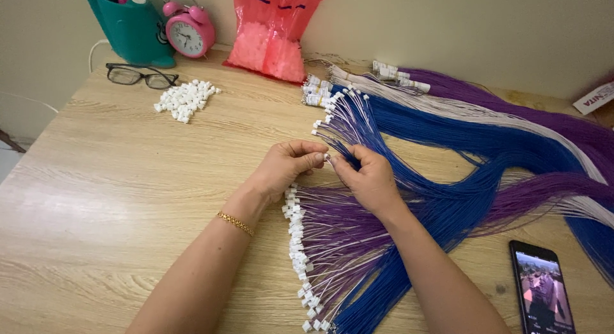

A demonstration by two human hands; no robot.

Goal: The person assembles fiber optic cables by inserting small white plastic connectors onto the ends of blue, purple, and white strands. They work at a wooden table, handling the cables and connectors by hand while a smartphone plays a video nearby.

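Wooden table (115, 200), light grain, seen from above. Far left rear: teal holder (131, 27); pink twin-bell alarm clock (189, 28) beside it; black glasses (141, 75) folded flat in front. Next, a loose heap of small white connectors (185, 99), well apart from the hands. Rear centre: pink bag (272, 33) leaning at the wall. Left hand (284, 166), gold bracelet (235, 223) at the wrist, fingers closed with thumb and fingertips pinched on a white connector at a wire end; right hand (368, 177) meets it, fingers closed on the same wire ends. Held wires (348, 132): thin purple and white strands, tipped in white, fanning from the hands up and away, long axis running roughly toward the table's rear. Below the hands, finished row (295, 244): white connectors lined in a curved column toward the near edge, their purple and blue leads pointing right. Right half: long bundles of blue, white and purple wire (511, 148) sweeping from rear centre to the right edge, long axis roughly left to right. Near right: phone (542, 286), screen lit, lying flat.
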